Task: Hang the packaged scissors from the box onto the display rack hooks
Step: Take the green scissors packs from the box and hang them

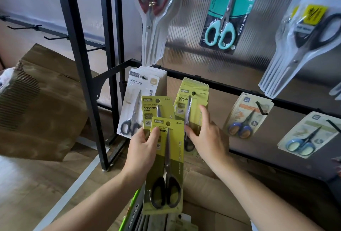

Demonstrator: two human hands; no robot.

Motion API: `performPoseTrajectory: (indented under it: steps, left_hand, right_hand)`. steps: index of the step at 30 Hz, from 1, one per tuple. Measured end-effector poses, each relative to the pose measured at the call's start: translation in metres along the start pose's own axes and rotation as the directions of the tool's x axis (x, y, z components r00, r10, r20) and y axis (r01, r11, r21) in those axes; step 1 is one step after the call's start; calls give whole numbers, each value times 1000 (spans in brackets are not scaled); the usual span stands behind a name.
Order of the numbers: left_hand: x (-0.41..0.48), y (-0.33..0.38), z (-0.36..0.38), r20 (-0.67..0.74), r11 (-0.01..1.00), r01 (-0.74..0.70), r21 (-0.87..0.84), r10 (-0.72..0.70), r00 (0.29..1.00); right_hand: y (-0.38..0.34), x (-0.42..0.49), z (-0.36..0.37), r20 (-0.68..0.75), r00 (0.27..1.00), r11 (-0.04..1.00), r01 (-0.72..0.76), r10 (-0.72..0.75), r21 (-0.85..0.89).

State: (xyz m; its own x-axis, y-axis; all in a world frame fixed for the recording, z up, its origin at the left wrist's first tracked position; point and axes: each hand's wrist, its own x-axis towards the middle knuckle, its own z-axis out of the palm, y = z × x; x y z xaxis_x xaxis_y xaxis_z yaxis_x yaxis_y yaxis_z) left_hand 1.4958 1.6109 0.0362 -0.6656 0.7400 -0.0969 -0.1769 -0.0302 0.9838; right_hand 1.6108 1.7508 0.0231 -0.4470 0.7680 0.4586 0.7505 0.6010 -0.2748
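Box (204, 188) lies bottom centre; mid-frame, left hand (143, 147) pinches two packs (176, 149), probably light, stiff, slick, best held near the top hole (168, 123), while right hand (205, 138) touches the hung stack (195, 90) with spread fingers.

Two hands were in view, a left hand (142, 146) and a right hand (206, 136). Two loose yellow-green scissors packs (167, 157) overlapped at centre. More of the same hung in one yellow-green stack (191, 98), layered too tightly to count. Five other hanging groups were there: one white-card stack (135, 101), one red-handled stack (153, 9), a single teal-handled pack (226, 15), one black-handled stack (310, 33), a blue-handled group (246, 118) and a second blue-handled group (310, 135), making two of that kind. At least three bare hooks (55, 37) showed at left. There were two cardboard boxes, a left box (40, 105) and a lower box (203, 184)
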Motion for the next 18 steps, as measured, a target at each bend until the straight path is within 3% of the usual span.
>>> performPoseTrajectory:
  steps: [7,12,15,16,18]
  left_hand:
    - [3,0,9,11,1000,3,-6,-3,1000]
    - [8,2,16,17,1000,14,-17,-14,1000]
    - [8,2,19,0,1000,-2,-23,2,1000]
    - [7,3,19,-3,999,-7,-33,7,1000]
    - [7,4,20,-9,998,-12,-54,11,1000]
  right_hand:
    - [2,-12,-10,78,996,994,38,-30,-106]
    - [8,-10,-7,-138,985,994,97,-104,-57]
    - [3,-8,-14,-255,958,987,151,-131,62]
    - [0,-8,-15,-228,967,978,145,-109,147]
    - [-7,-9,-17,-28,999,925,53,-46,375]
